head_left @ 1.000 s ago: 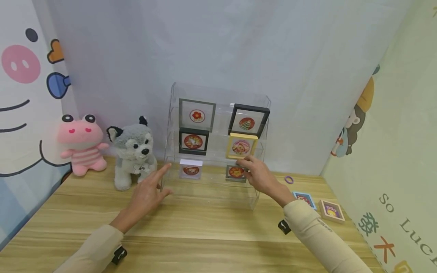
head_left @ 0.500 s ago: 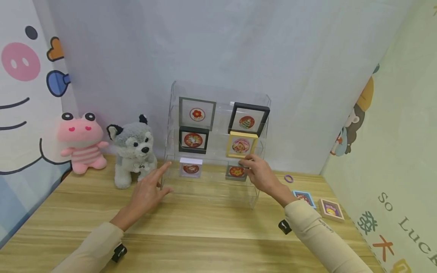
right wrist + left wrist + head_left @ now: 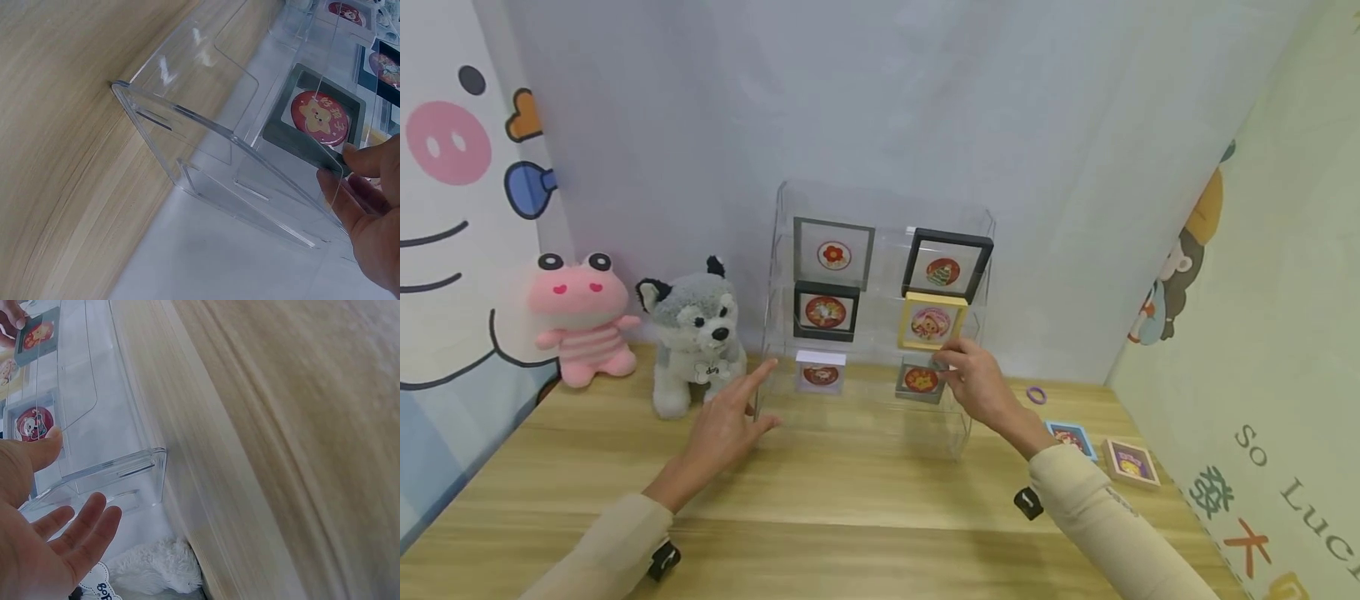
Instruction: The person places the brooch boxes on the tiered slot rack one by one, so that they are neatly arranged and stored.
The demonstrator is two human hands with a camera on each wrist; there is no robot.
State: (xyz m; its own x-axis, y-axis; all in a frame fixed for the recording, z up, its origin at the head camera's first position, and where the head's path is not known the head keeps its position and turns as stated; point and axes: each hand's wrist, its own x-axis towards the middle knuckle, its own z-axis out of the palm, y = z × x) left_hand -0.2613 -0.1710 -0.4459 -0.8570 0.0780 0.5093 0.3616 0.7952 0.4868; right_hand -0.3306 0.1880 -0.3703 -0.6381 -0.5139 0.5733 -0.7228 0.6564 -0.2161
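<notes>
A clear acrylic tiered stand (image 3: 868, 417) holds several small picture frames. On its lowest tier at the right, my right hand (image 3: 981, 387) pinches the corner of a grey frame (image 3: 906, 390), which sits slightly tilted. Up close in the right wrist view, thumb and fingers grip that frame (image 3: 284, 134), with a red round star badge (image 3: 319, 119) inside. My left hand (image 3: 722, 429) is spread at the stand's left side, fingers extended, holding nothing. A lilac frame (image 3: 821, 357) stands on the same tier at the left. Whether the left fingers touch the stand I cannot tell.
Left of the stand are a grey plush dog (image 3: 696, 333) and a pink plush frog (image 3: 587, 325). To the right on the wooden table (image 3: 820, 533) lie a purple ring (image 3: 1036, 395), a blue frame (image 3: 1086, 442) and a beige frame (image 3: 1131, 477).
My right hand has shifted a little to the right. The grey frame's right side has turned slightly with it. My left hand has stayed in place.
</notes>
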